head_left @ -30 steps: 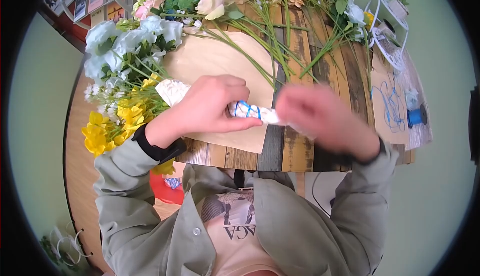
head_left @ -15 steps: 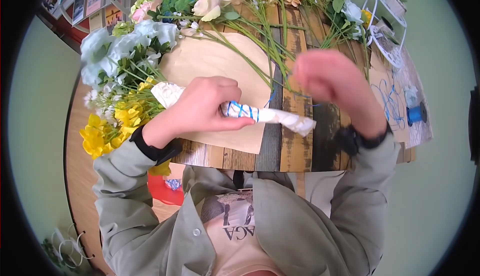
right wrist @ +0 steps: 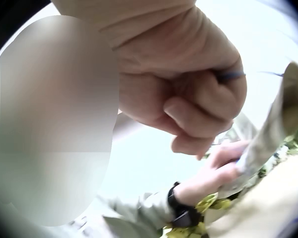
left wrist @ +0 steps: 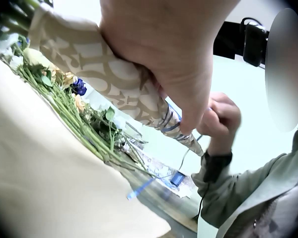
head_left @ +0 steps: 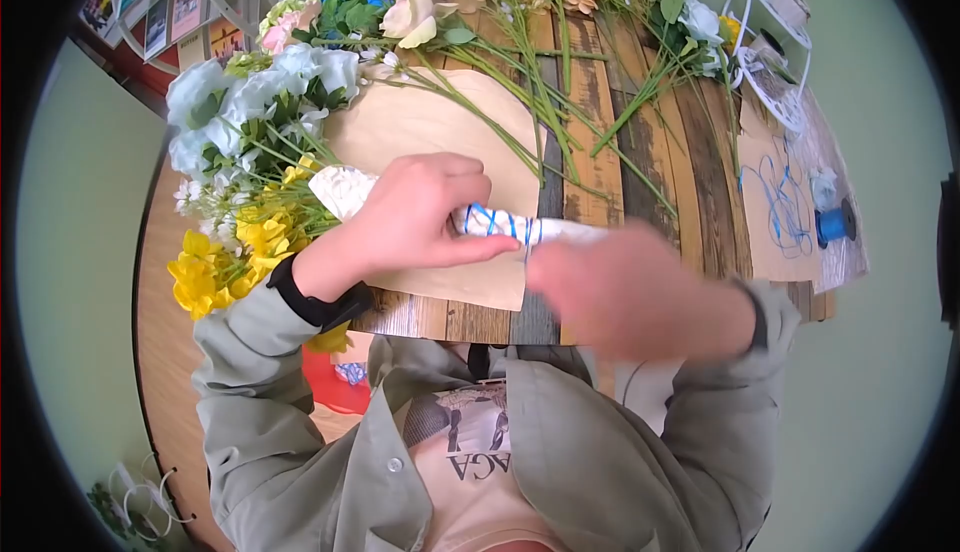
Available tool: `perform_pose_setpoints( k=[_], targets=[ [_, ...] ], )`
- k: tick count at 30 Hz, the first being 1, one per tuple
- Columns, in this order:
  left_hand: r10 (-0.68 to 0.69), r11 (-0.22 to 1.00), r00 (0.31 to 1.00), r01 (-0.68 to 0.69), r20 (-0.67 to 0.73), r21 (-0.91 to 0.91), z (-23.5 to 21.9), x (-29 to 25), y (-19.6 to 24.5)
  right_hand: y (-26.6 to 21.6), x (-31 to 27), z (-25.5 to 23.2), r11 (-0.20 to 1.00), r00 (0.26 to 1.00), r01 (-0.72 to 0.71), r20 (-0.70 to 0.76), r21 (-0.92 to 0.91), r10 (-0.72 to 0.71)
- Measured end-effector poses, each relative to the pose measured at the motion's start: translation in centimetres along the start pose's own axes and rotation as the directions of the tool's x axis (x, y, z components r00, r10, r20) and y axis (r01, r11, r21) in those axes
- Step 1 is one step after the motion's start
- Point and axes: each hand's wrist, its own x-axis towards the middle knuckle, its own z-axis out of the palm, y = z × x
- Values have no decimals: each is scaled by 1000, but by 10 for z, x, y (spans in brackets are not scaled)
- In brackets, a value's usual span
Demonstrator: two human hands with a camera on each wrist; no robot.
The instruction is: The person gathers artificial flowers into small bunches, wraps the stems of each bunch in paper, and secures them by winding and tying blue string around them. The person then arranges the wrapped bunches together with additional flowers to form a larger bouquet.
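In the head view my left hand point(head_left: 425, 207) grips a bouquet by its handle, which is wrapped in white-and-tan printed paper point(left wrist: 89, 59). Pale blue blooms point(head_left: 250, 102) and yellow flowers point(head_left: 265, 237) lie at its flared end. Blue string point(head_left: 513, 226) crisscrosses the handle just past my left thumb. Blurred by motion, my right hand point(head_left: 630, 292) is at the near side of the handle's narrow end and overlaps it. Its fingers are curled, and the right wrist view shows the string point(right wrist: 232, 76) pinched at the thumb, with a thin length stretching toward the handle.
Beneath the bouquet a tan paper sheet point(head_left: 440, 112) covers part of the plank table point(head_left: 590, 177). Loose green stems point(head_left: 540, 102) with peach and white flowers lie across the back. At the right are a blue spool point(head_left: 832, 226), tangled string point(head_left: 783, 207) and a white wire rack point(head_left: 785, 102).
My right hand swung up to the far side of the handle, then came down toward me over its narrow end. Another turn of string shows nearer that end. My left hand keeps its grip.
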Motion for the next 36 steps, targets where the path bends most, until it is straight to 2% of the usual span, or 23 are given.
perform_pose_setpoints(
  k=[1,2,4,5,6,8,10,11,13,14,15,17,20,21,22,23,25,26,28,30,32,35,36],
  targets=[
    [-26,1000,1000,26,-5,3,-3,1,0,-26,-4,-1,994,966,-99,237,-50,108],
    [-27,1000,1000,27,-9,4,-4,0,1,-28,-7,19,994,966,-97,237,-53,107],
    [-70,997,998,69,-6,-46,-8,1,1,-5,-4,81,755,998,26,30,655,-60],
    [-62,997,998,61,-6,-46,-11,1,2,18,5,107,507,985,-129,170,852,-36],
    [-6,998,1000,8,27,-67,-14,-1,4,41,17,117,202,950,-289,306,936,-61],
    [46,995,996,-39,76,-96,-12,-8,14,66,46,85,388,980,-199,176,900,94],
    [83,989,988,-65,130,-135,-7,-10,20,116,67,63,11,948,-313,313,950,-47],
    [75,990,986,-55,151,-130,-6,-9,17,104,65,45,9,947,-316,316,949,-48],
    [83,988,992,-70,93,-140,2,-9,6,58,52,-8,629,971,-225,224,744,82],
    [103,985,994,-96,38,-143,3,-9,1,37,38,-4,858,996,42,-92,512,6],
    [100,987,995,-95,28,-130,1,-9,0,17,22,6,977,948,213,-245,12,-203],
    [56,991,995,-46,80,-123,-4,-7,0,-30,-7,20,997,999,42,-12,-67,-42],
    [21,980,989,8,145,-197,-7,-5,-1,-18,-2,96,906,985,168,-103,388,-138],
    [30,980,989,-1,146,-197,-10,-4,2,-3,8,119,781,992,121,-96,613,-79],
    [51,974,980,-7,190,-227,-14,-4,6,14,18,118,503,973,-196,229,842,-4],
    [70,966,970,-7,235,-258,-16,-5,9,43,30,133,332,967,-229,252,915,-26],
    [130,955,965,-60,227,-290,-14,-8,13,87,59,110,724,996,86,-41,685,-79],
    [188,941,959,-114,211,-319,-13,-10,14,97,67,79,47,932,-348,340,936,123],
    [152,967,959,-94,241,-236,-5,-13,7,101,72,34,166,951,-309,309,936,28],
    [66,989,964,-30,257,-143,-1,-14,0,58,52,6,626,973,-224,203,747,105],
    [70,991,971,-42,228,-125,-2,-12,-4,29,25,26,977,978,163,-152,138,-142],
    [55,984,967,-11,248,-175,-8,-9,-3,-6,7,66,994,996,78,-54,72,-74],
    [47,976,965,10,257,-217,-10,-9,-2,-4,11,84,812,998,-47,53,582,20]
  ],
)
